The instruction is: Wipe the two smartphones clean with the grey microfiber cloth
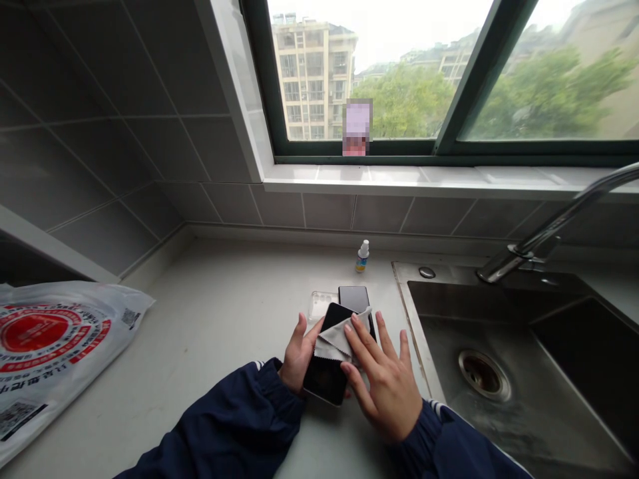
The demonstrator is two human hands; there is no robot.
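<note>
My left hand (298,352) holds a black smartphone (324,382) from its left side, thumb raised and the other fingers partly hidden behind it. A grey cleaning cloth (333,340) with a zigzag edge lies folded across the screen. My right hand (387,379) presses its fingertips on the cloth, with the fingers stretched out and spread. Just beyond, a second dark phone (353,296) lies on the counter, partly covered by the cloth and the held phone. To its left is a clear phone case (321,305).
A small white spray bottle (362,258) stands upright toward the back of the pale counter (224,313). On the right is a steel sink (449,332) with a chrome faucet (529,249). A printed plastic bag (60,352) lies at left. Behind runs a window sill (399,176).
</note>
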